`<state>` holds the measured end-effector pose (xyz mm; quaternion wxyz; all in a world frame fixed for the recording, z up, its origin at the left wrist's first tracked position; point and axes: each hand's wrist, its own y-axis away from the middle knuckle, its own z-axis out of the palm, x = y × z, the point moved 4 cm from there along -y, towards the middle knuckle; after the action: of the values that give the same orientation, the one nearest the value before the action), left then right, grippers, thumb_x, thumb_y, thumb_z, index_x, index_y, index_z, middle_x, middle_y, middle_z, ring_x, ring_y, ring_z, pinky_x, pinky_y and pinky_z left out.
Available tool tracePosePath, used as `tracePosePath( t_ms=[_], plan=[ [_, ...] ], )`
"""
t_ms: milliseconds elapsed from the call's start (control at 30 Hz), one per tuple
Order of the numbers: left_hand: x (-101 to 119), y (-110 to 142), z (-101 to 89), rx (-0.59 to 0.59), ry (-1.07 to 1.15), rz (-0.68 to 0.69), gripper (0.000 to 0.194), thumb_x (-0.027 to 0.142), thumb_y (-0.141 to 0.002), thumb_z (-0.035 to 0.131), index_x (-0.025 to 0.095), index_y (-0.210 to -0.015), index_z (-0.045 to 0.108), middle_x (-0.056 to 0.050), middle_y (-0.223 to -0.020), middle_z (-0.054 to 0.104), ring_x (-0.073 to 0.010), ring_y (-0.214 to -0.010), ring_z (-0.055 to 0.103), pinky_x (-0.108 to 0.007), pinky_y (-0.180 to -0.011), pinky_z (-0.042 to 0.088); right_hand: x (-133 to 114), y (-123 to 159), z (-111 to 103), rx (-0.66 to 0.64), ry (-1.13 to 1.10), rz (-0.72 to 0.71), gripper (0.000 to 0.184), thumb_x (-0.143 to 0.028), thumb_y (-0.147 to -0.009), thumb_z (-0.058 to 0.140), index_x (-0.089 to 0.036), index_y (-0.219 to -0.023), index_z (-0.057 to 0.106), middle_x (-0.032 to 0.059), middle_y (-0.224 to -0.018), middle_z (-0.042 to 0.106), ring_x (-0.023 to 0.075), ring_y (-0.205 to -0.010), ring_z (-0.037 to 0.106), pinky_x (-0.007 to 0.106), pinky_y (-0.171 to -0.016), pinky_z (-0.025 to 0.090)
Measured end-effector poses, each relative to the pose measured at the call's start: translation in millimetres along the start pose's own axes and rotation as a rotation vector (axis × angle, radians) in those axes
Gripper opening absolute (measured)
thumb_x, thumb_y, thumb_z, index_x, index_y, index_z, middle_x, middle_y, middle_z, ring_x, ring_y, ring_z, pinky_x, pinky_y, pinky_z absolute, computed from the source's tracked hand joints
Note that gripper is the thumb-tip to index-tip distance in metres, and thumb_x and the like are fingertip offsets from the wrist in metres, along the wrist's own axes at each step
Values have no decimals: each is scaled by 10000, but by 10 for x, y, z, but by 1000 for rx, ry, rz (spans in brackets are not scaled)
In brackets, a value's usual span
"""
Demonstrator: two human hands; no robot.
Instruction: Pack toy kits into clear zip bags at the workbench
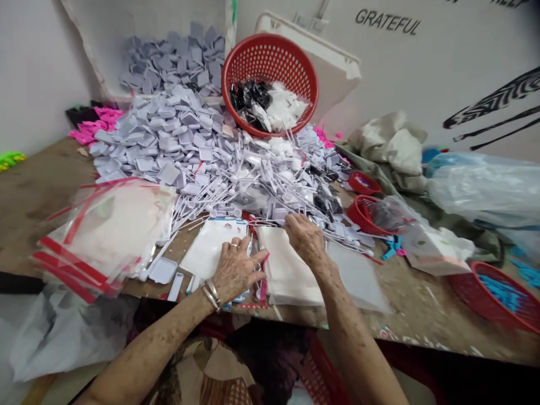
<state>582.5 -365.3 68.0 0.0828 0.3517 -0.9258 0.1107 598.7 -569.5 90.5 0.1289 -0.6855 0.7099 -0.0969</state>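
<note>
My left hand (237, 269), with a ring and bangles, lies with fingers spread over a stack of white packets (205, 244) at the table's front edge. A strip of pink-red plastic shows by its thumb and forefinger. My right hand (304, 239) is at the far edge of a second stack of white sheets (282, 267). Its fingers are curled together, and what they pinch, if anything, is hidden. Just beyond it lie thin white plastic sticks (270, 179) in a loose heap. Right of this stack rests a translucent sheet (358, 275).
Pale plastic trays (169, 132) are heaped at the back left. A red basket (270, 48) of black and white packets sits tilted on the heap. Clear bags with red strips (113, 236) lie left. Red bowls (363, 212) and a tissue box (434, 247) stand right.
</note>
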Motion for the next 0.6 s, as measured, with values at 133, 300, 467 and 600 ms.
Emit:
tracePosePath(
  t_ms=[133,300,467,600],
  plan=[
    [66,-145,46,-20,-43,-78,449,444,-842,680,286,-1255,598,-143,-1330,486,-367,-1187,457,-503,-929,394,201,460,-121,259,-369,268,242,-366,-899,536,-184,-1046,599,29,-780,660,170,-642,573,281,-617,457],
    [175,-191,21,-45,-114,-143,290,202,-967,432,191,-1189,619,-160,-1209,560,-314,-1080,538,-463,-872,417,262,900,74,19,-499,356,353,-450,-889,505,-186,-1088,626,56,-843,666,165,-588,582,311,-594,490],
    [223,-90,-113,-14,-175,-213,308,156,-961,411,128,-1218,578,-156,-1103,611,-296,-997,574,-437,-829,432,204,975,160,-143,-348,172,448,-409,-857,591,-224,-1264,579,134,-1326,553,239,-913,670,393,-802,545],
    [185,-21,-131,12,-153,-266,213,122,-927,441,116,-1022,632,-145,-994,645,-297,-970,580,-441,-827,420,173,951,39,-147,-282,154,332,-364,-874,585,-190,-1157,594,131,-1164,606,264,-914,666,406,-771,556]
  ],
)
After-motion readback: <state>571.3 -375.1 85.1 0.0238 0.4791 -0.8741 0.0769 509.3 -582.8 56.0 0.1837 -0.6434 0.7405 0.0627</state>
